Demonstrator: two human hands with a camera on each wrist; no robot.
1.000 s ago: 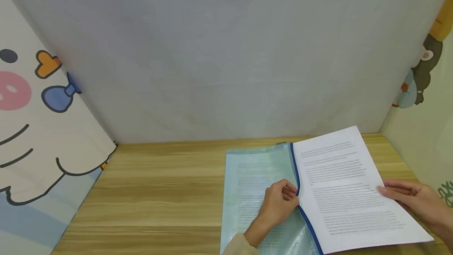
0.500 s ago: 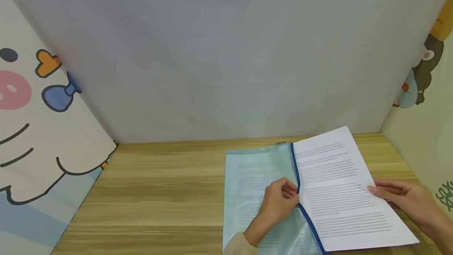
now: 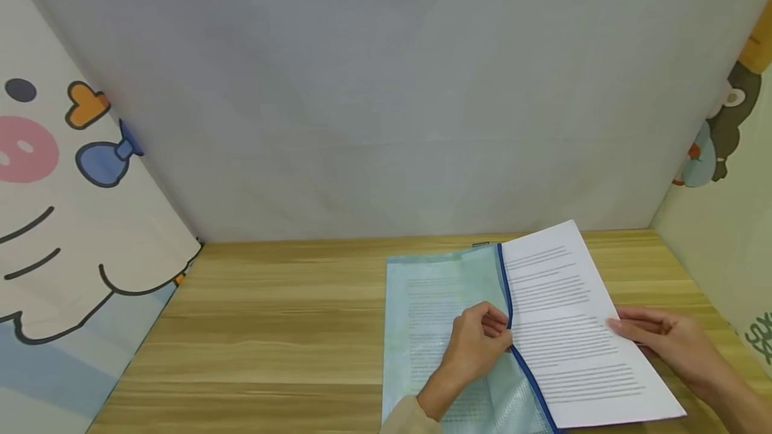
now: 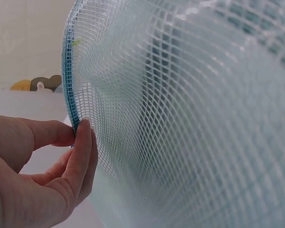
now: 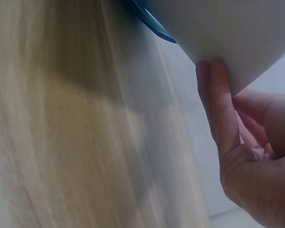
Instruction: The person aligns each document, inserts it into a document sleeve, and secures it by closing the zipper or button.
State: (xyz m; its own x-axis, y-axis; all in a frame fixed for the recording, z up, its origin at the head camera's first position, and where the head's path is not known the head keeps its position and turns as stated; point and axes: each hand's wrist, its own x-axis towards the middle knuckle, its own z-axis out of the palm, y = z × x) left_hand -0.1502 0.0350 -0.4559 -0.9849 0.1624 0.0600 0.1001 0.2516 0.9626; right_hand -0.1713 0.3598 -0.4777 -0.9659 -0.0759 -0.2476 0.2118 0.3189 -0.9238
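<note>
A translucent pale-green mesh zipper pouch [image 3: 428,266] lies on the right half of the table, its blue-edged mouth facing right. Printed lines show through its front. My left hand [image 3: 473,347] pinches that blue edge [image 4: 69,80] between thumb and fingers, lifting the mesh into a curve in the left wrist view. White printed paper [image 3: 579,347] is partly inside the mouth, the rest sticking out to the right. On its outer edge, my right hand [image 3: 669,347] grips the paper, thumb on top and fingers beneath, as the right wrist view [image 5: 247,137] shows from below.
The wood-grain table [image 3: 259,327] stretches to the left of the pouch. A grey backdrop [image 3: 386,99] stands behind it, with cartoon-printed panels on the left [image 3: 78,220] and right [image 3: 718,233].
My right hand has moved left with the paper, and more of it is inside the pouch. My left hand keeps its pinch on the blue edge, nearly still.
</note>
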